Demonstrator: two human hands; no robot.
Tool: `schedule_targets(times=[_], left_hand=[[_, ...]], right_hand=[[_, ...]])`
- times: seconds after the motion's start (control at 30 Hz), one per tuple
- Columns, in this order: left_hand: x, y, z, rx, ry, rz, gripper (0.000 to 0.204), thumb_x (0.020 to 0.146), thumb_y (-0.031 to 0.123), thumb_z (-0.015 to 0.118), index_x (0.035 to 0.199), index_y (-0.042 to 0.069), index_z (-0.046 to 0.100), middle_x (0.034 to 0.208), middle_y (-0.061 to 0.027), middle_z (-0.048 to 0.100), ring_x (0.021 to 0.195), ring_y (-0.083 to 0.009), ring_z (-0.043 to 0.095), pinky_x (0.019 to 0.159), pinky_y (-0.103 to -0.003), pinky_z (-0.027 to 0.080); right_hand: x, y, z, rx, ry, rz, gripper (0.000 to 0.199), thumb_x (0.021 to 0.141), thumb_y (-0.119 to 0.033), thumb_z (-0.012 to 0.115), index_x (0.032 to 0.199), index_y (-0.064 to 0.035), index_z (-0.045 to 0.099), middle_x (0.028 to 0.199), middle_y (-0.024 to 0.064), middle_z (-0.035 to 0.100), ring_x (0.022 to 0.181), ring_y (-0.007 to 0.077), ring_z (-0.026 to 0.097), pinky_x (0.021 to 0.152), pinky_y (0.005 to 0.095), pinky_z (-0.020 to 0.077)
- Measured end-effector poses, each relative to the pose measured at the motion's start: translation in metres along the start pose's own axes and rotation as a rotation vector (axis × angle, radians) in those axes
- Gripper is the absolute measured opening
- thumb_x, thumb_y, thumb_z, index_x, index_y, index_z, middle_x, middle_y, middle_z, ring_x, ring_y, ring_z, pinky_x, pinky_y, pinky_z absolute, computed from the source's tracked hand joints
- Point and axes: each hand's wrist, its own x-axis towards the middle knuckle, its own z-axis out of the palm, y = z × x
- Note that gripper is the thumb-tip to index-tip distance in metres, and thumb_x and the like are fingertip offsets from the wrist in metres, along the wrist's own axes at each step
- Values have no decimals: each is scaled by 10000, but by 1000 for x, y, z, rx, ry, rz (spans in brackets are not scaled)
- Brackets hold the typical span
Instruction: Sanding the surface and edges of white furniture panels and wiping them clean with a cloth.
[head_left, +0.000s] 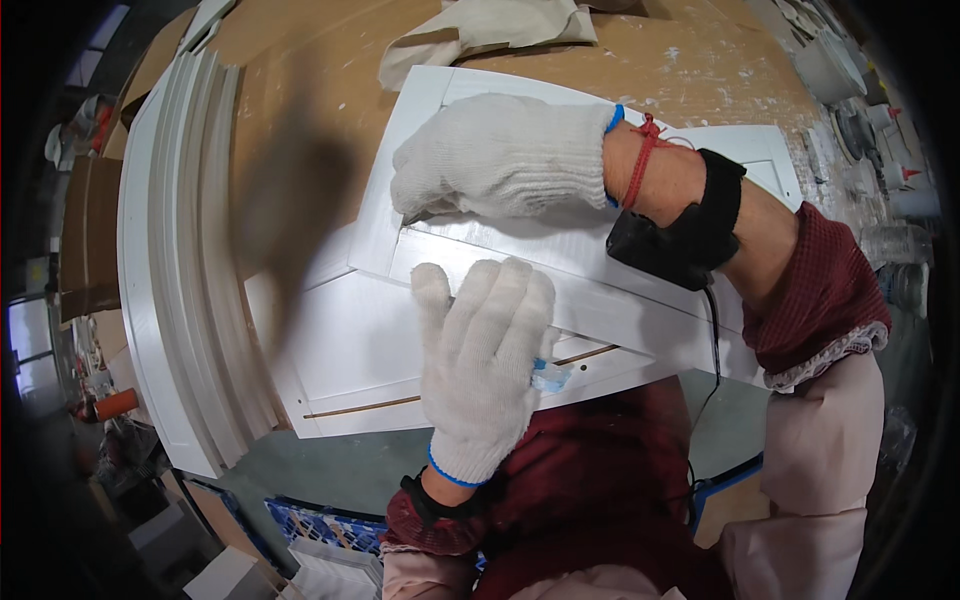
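My right hand [490,160], in a white knitted glove, is closed over the upper white panel [420,100]. A small dark pointed tip [414,218] pokes out under its curled fingers and meets the panel near a recessed seam; the rest of that tool is hidden in the fist. Just below, my left hand [480,360], gloved too, lies flat with its fingers stretched out on the white panels. The lower white panel [350,350] sits partly under the upper one and has a narrow brown groove near its front edge. A light blue smear or scrap [549,376] shows beside my left hand.
A stack of white panels [180,270] stands at the left. Cream cloth [510,25] lies at the back of the brown, paint-spotted table [690,65]. Containers and red-tipped bottles [905,175] line the right. A blurred dark shape [300,190] hangs close in view. A black cable [714,340] trails from my right wrist.
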Motion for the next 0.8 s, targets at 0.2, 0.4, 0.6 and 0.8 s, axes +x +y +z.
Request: schedule_targets(times=[0.2, 0.4, 0.6, 0.8], left_hand=[[2, 2, -2, 3, -11, -28, 438, 679, 105, 693, 1094, -14, 618, 1102, -124, 587, 1011, -290, 563, 887, -543, 373], [2, 4, -5, 20, -53, -56, 432, 668, 115, 690, 1072, -28, 635, 1121, -136, 602, 1018, -304, 575, 881, -570, 386], [2, 0, -6, -3, -89, -46, 449, 671, 111, 682, 1100, -16, 644, 1137, -150, 613, 1031, -324, 591, 882, -598, 400], [-3, -2, -7, -115, -72, -43, 396, 813, 226, 715, 1135, 7, 648, 1136, -193, 626, 1031, -400, 606, 923, -607, 374]], right_hand=[[9, 8, -14, 29, -150, -19, 119, 868, -108, 607, 945, -77, 694, 860, 125, 678, 805, 330, 641, 718, 403, 512], [4, -1, -1, -51, -6, 23, 130, 870, -86, 590, 940, -71, 699, 892, 138, 695, 791, 350, 654, 701, 423, 527], [1, 5, 6, -9, 93, -27, 119, 838, -106, 611, 919, -95, 698, 887, 126, 697, 790, 350, 657, 669, 438, 524], [3, 13, -3, 60, 34, -86, 76, 802, -127, 634, 850, -102, 687, 797, 126, 674, 716, 338, 646, 613, 413, 506]])
